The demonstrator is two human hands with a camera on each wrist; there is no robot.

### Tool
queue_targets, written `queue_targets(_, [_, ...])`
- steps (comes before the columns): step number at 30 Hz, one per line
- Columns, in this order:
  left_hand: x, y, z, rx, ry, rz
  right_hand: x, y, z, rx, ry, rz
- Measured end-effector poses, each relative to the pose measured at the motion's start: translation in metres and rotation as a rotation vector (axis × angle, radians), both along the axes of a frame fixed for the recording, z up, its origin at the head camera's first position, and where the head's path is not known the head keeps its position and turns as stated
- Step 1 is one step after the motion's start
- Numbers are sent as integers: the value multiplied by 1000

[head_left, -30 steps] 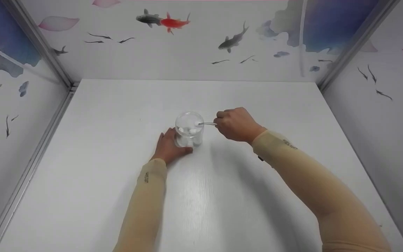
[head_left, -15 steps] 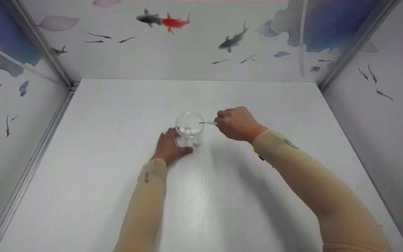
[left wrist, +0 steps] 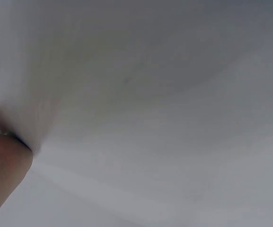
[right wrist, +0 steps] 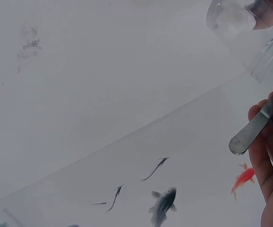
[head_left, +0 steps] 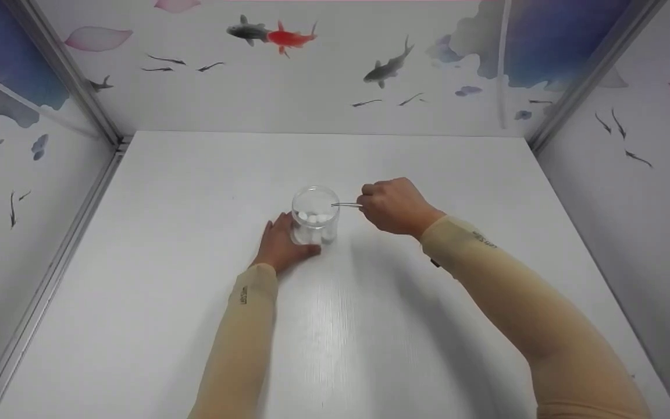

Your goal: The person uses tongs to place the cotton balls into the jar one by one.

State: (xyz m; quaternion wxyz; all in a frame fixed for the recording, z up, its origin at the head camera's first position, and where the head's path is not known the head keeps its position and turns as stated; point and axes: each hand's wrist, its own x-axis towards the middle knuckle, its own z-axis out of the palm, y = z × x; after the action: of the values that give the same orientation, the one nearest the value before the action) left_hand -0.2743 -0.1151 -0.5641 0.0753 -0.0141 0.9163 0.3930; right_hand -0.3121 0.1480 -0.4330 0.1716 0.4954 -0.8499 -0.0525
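Near the middle of the white table (head_left: pixel 195 192) stands a clear round jar (head_left: pixel 330 228) with its mouth open upward. Several small white balls (head_left: pixel 314 218), which look like cotton balls, lie inside it. My left hand (head_left: pixel 280 244) holds the jar from its left and near side, the thumb across the front. To the right, my right hand (head_left: pixel 396 205) grips metal tweezers (head_left: pixel 348 205), whose tips reach over the jar's right rim with no ball seen between them. In the right wrist view the broad rear end of the tweezers (right wrist: pixel 249 135) sticks out past the fingers.
White panels printed with fish enclose the table: a back wall (head_left: pixel 323 105), a left wall (head_left: pixel 15 244) and a right wall (head_left: pixel 620 192). Metal frame posts stand at the back corners. The left wrist view shows mostly a blurred pale surface.
A white ball that was at the tweezers' tips inside the jar now lies among the other balls. The right hand has barely shifted; the left hand and jar stay still.
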Motion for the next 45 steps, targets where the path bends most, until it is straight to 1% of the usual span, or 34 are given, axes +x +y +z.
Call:
queue_targets(9, [0,0,1,-23,7,-22,1,4,0,-13,16,-4])
queue_targets(16, [2,0,2,-24,13,-23,1,7,1,-4,28,-3])
queue_targets(20, [2,1,2,-28,18,-22,0,14,1,-48,6,-3])
queue_targets(24, [2,0,3,-29,8,-8,-2,29,-5,-111,-30,-18])
queue_targets(27, [3,0,3,-22,-6,1,-4,42,-13,-143,-56,-35])
queue_targets(30, [3,0,4,-20,-15,5,-6,54,-24,-150,-81,-71])
queue_targets(36, [2,-1,4,0,-26,7,-4,72,-55,-160,-130,-155])
queue_targets(40, [1,-1,3,7,-24,2,-1,76,-71,-133,-179,-204])
queue_targets(43, [1,0,3,4,-8,-6,1,73,-79,-109,-202,-235])
queue_targets(45, [1,0,3,4,2,-7,2,70,-83,-101,-209,-242])
